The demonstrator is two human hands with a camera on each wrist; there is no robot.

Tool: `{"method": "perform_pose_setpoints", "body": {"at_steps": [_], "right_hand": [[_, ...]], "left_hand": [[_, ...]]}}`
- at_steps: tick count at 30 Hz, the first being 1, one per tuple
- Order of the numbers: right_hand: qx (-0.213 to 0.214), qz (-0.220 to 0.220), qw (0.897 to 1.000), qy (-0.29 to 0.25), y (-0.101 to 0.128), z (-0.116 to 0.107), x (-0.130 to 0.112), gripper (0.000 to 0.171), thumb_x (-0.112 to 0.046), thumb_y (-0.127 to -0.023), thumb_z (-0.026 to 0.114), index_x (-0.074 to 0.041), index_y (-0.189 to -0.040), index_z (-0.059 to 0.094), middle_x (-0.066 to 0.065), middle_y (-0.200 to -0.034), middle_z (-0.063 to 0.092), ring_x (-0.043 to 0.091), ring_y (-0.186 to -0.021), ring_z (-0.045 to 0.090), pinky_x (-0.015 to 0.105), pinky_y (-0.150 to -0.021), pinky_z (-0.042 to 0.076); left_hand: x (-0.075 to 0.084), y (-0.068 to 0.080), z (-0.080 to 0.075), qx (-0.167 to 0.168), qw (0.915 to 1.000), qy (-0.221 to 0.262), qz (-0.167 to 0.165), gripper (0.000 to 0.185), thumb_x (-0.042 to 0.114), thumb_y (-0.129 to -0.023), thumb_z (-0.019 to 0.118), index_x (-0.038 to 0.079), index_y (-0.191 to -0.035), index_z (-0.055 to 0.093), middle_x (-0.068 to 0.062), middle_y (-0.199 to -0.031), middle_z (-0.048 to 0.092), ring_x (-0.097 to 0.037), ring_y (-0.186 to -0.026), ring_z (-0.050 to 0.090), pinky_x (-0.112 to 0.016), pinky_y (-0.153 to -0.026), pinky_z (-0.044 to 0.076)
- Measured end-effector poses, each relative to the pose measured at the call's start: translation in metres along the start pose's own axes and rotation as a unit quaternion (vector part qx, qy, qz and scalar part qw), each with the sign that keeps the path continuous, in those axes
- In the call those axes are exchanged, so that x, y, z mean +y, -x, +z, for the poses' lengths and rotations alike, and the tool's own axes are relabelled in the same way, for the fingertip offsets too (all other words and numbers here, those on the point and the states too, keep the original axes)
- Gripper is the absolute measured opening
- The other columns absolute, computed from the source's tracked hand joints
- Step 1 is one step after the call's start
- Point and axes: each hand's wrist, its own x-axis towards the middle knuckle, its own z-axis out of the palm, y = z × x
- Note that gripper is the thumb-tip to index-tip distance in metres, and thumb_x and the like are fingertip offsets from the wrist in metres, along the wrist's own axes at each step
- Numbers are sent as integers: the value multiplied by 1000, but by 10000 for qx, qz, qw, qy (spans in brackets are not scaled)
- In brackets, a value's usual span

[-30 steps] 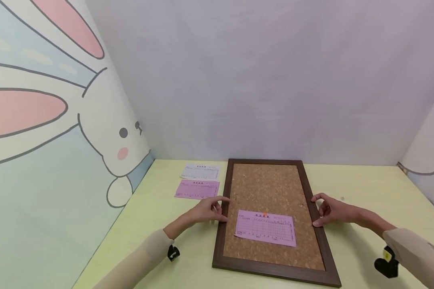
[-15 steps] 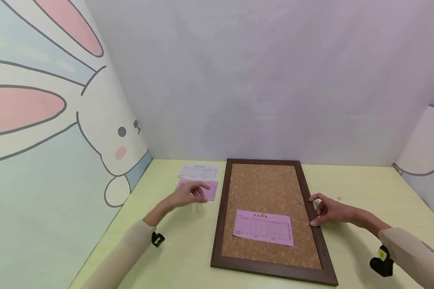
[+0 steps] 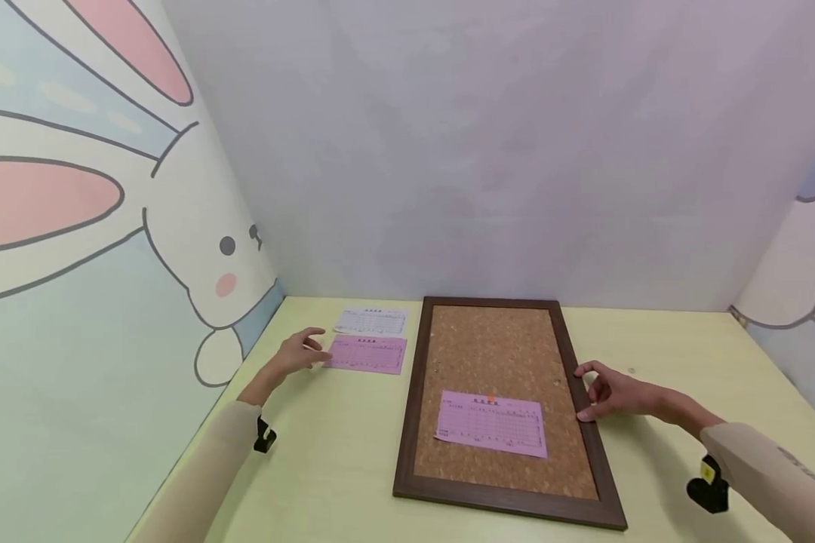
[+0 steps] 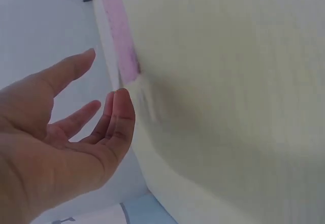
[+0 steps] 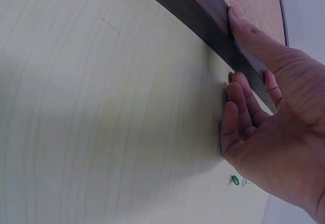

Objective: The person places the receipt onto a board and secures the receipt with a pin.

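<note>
Pale yellow worktop runs back to a plain greyish-lilac wall, with a painted rabbit on the side wall at the left. Nearest to the work, a loose pink slip lies flat, left of the cork board and apart from it. At the slip's left end is the left hand, its thumb and fingers loosely apart with nothing between them. Just behind lies a white slip. On the nearer half of the board sits a second pink slip, slightly askew, an orange spot at its top edge. The right hand touches the right side of the dark frame with thumb and forefinger; whether they grip it or merely rest there is hard to tell. Out past that hand, a green tack lies on the worktop.

The step in hand looks like getting hold of the loose pink slip, with the right hand there to steady the board. The next move seems to call for a light pinch at the slip's left edge, since paper this flat may offer little to catch.
</note>
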Motion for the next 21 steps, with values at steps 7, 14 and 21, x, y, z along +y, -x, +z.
{"method": "perform_pose_setpoints", "body": {"at_steps": [7,14,21], "right_hand": [[-53,-65,9998,-186,-1,0,2,73,-19,-89,80,5,-133,27,4,-90,47,13,-80,49,24,-70,40],[66,120,9998,-169,-4,-4,-4,75,-20,-88,82,4,-134,28,4,-91,47,16,-82,48,25,-72,40],[39,334,9994,-127,-1,0,-5,74,-22,-87,83,3,-132,28,4,-89,47,18,-84,48,27,-74,39]], "left_hand": [[-20,-7,0,158,9997,-187,-93,69,11,-92,73,-7,-150,40,-19,-103,64,-23,-85,62,-28,-72,55],[-16,-17,0,-206,9987,-461,26,69,14,-91,76,-6,-148,44,-7,-89,57,-15,-74,47,-24,-63,40],[-10,-17,3,-414,9961,-765,150,67,11,-87,79,-7,-144,49,-5,-82,53,-16,-75,44,-26,-65,35]]}}
